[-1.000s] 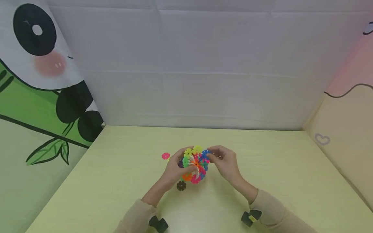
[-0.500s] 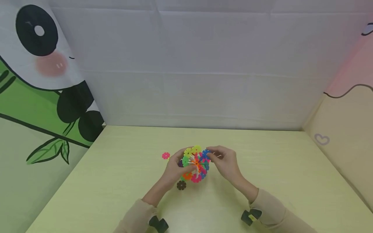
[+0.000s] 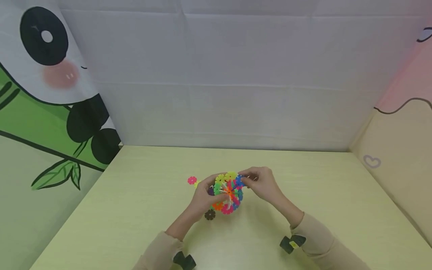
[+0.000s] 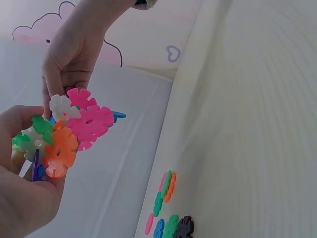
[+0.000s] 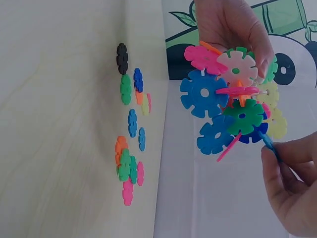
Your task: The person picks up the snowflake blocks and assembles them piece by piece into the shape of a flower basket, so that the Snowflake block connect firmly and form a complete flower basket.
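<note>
A ball-like cluster of interlocked snowflake discs (image 3: 229, 192) in many colours is held above the table between both hands. My left hand (image 3: 200, 197) grips it from the left, thumb across its near face. In the left wrist view, orange, pink, white and green discs (image 4: 60, 151) show beside that hand's fingers. My right hand (image 3: 264, 183) pinches a blue snowflake disc (image 3: 239, 180) at the cluster's upper right. Seen edge-on in the right wrist view, this blue disc (image 5: 269, 144) touches the cluster; whether it is slotted in, I cannot tell.
Loose discs lie on the pale table (image 3: 135, 210) under and behind the cluster. Among them are a black disc (image 3: 210, 214) and a pink disc (image 3: 192, 180). The right wrist view shows several more, including a green disc (image 5: 126, 89). A white cloth wall (image 3: 236, 93) stands behind.
The cluster and left hand have shifted slightly right. My right hand has lifted a little at the wrist, still pinching the blue disc.
</note>
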`<state>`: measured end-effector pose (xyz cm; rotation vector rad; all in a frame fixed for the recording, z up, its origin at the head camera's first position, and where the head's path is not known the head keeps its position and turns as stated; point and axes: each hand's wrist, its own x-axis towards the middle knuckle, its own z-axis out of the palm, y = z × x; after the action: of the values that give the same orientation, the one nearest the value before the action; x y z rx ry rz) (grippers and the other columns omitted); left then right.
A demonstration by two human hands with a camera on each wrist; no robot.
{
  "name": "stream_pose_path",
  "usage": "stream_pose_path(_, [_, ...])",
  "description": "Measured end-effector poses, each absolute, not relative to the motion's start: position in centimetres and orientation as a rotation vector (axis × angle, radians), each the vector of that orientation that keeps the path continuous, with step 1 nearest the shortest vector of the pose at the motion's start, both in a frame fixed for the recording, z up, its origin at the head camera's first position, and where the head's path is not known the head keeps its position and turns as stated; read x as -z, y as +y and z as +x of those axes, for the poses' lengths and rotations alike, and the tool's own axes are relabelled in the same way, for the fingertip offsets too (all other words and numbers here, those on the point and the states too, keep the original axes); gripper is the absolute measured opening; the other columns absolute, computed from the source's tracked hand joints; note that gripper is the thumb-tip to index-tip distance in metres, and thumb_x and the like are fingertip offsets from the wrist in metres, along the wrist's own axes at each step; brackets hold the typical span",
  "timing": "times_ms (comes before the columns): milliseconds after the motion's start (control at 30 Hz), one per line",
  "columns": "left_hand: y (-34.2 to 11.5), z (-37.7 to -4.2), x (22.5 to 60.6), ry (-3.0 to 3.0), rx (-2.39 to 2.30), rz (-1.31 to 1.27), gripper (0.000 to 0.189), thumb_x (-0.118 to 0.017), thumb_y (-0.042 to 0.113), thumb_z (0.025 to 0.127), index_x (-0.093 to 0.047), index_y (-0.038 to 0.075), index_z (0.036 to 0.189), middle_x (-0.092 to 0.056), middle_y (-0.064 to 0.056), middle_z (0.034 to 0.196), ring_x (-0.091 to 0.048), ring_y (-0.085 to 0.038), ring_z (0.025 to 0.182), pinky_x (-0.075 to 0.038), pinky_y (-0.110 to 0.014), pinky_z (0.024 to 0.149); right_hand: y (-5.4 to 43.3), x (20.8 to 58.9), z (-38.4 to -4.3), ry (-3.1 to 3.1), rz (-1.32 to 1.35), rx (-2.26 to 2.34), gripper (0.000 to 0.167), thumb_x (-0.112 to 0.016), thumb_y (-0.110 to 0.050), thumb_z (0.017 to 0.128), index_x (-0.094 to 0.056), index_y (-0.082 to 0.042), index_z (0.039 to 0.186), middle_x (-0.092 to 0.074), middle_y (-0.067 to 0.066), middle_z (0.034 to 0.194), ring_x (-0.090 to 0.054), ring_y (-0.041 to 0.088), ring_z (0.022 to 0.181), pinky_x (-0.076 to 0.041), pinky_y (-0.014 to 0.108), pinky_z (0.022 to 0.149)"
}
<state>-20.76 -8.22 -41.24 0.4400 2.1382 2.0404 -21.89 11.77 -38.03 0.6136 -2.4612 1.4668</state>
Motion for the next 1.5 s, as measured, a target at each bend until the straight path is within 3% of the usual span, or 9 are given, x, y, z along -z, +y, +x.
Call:
stream_pose_path(300, [-8.1,-20.4,41.3,2.207,-2.056,0.312,0.054,-0.072,0.008,0.076,-0.052,0.009,0.126,-0.056,-0.012,0.115,-0.061,-0.022,0.094,-0.052,-0.031,0.080,11.3,38.8,-21.5,-2.451,0.551,-1.495,0.013,-0.066,0.003,0.078,-0.070,0.002,0.090,-0.069,0.010,0.075,-0.061,0.010,0.056,-0.050,0.022,0.051])
stream_pose_path(600, [-8.1,-20.4,41.6,2.142,-2.096,0.354,0.052,-0.071,0.007,0.076,-0.053,0.007,0.125,-0.056,-0.013,0.113,-0.063,-0.021,0.091,-0.052,-0.030,0.079,10.6,39.0,-21.0,-2.427,0.463,-1.504,0.012,-0.067,0.003,0.077,-0.071,-0.001,0.088,-0.069,0.008,0.076,-0.060,0.009,0.055,-0.048,0.022,0.047])
stream_pose_path(767, [-8.1,-20.3,42.0,2.144,-2.089,0.342,0.054,-0.072,0.012,0.077,-0.051,0.007,0.127,-0.057,-0.012,0.112,-0.063,-0.019,0.091,-0.052,-0.028,0.078,10.7,39.4,-21.2,-2.419,0.477,-1.549,0.013,-0.066,0.000,0.079,-0.071,0.000,0.091,-0.069,0.011,0.081,-0.065,0.020,0.061,-0.051,0.022,0.052])
stream_pose_path(900, [-8.1,-20.4,42.0,2.156,-2.053,0.343,0.058,-0.071,0.020,0.079,-0.046,0.015,0.132,-0.055,-0.009,0.120,-0.058,-0.020,0.101,-0.050,-0.029,0.084,11.3,39.7,-21.8,-2.378,0.442,-1.645,0.015,-0.066,-0.002,0.080,-0.068,0.001,0.094,-0.068,0.014,0.084,-0.066,0.032,0.069,-0.054,0.024,0.059])
stream_pose_path(1067, [-8.5,-21.0,42.2,2.204,-1.944,0.510,0.059,-0.065,0.022,0.084,-0.039,0.022,0.137,-0.042,-0.001,0.138,-0.038,-0.024,0.127,-0.035,-0.044,0.101,12.0,40.1,-22.7,-2.367,0.493,-1.645,0.013,-0.067,-0.003,0.079,-0.065,0.003,0.091,-0.067,0.015,0.083,-0.066,0.026,0.069,-0.054,0.024,0.061])
stream_pose_path(1167, [-8.8,-21.4,42.1,2.270,-1.863,0.631,0.056,-0.062,0.023,0.087,-0.038,0.021,0.138,-0.036,0.001,0.142,-0.027,-0.024,0.133,-0.029,-0.051,0.102,12.3,40.0,-23.3,-2.384,0.596,-1.600,0.012,-0.067,-0.003,0.079,-0.065,0.002,0.089,-0.068,0.014,0.083,-0.066,0.022,0.068,-0.054,0.024,0.061])
stream_pose_path(1333, [-9.0,-21.4,41.3,2.400,-1.604,0.775,0.063,-0.061,0.033,0.086,-0.032,0.028,0.141,-0.031,0.001,0.145,-0.030,-0.028,0.129,-0.034,-0.057,0.096,12.5,39.9,-24.0,-2.427,0.754,-1.618,0.011,-0.066,-0.004,0.080,-0.065,0.001,0.089,-0.067,0.013,0.084,-0.064,0.024,0.068,-0.054,0.025,0.061])
stream_pose_path(1500, [-9.3,-21.3,41.4,2.392,-1.502,0.832,0.068,-0.062,0.034,0.084,-0.027,0.032,0.142,-0.026,0.002,0.147,-0.029,-0.032,0.129,-0.034,-0.058,0.095,12.4,39.9,-24.2,-2.459,0.804,-1.651,0.011,-0.066,-0.005,0.081,-0.065,0.001,0.089,-0.066,0.012,0.084,-0.063,0.032,0.069,-0.055,0.032,0.062])
